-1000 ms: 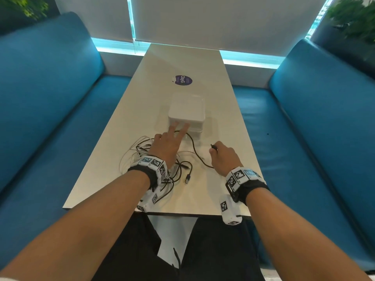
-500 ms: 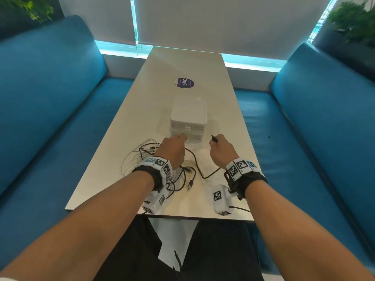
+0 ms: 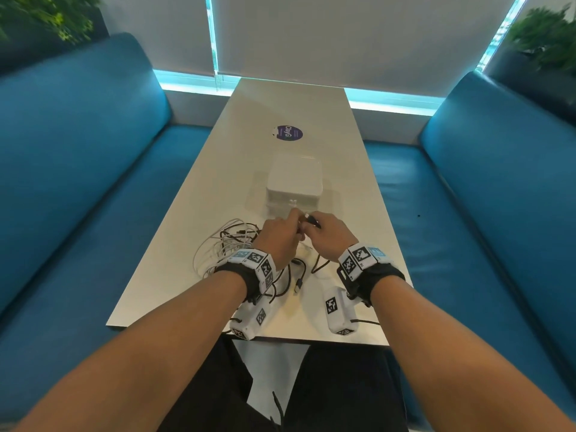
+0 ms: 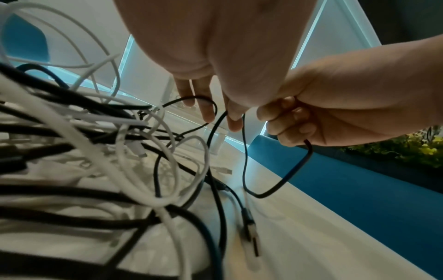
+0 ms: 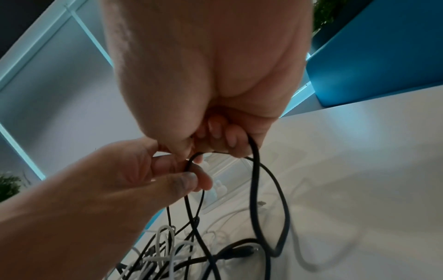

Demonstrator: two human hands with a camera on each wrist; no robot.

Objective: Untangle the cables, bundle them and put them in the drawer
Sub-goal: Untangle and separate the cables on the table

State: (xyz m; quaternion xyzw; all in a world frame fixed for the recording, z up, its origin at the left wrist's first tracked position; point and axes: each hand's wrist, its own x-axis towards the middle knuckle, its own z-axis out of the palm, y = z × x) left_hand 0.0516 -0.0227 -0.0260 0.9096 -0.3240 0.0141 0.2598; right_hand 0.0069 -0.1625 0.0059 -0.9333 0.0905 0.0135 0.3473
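Observation:
A tangle of black and white cables [image 3: 227,241] lies on the white table [image 3: 193,188], near its front edge and left of my hands. Both hands meet just in front of the small white drawer box [image 3: 294,179], whose drawers look closed. My right hand [image 3: 321,230] is curled round one black cable [image 5: 254,189], and its plug end sticks out above the fist. My left hand [image 3: 288,226] pinches the same black cable [image 4: 244,151] between thumb and fingers beside the right fist. The cable hangs in loops down to the tangle [image 4: 95,151].
A loose USB plug [image 3: 298,286] lies on the table between my wrists. A round purple sticker [image 3: 288,133] is on the table beyond the box. Blue sofas [image 3: 78,182] flank both long sides, and the table's front edge is close to my lap.
My left hand left the front of the box and came to the black cable. The right hand moved left and up with the cable end, so both hands now meet.

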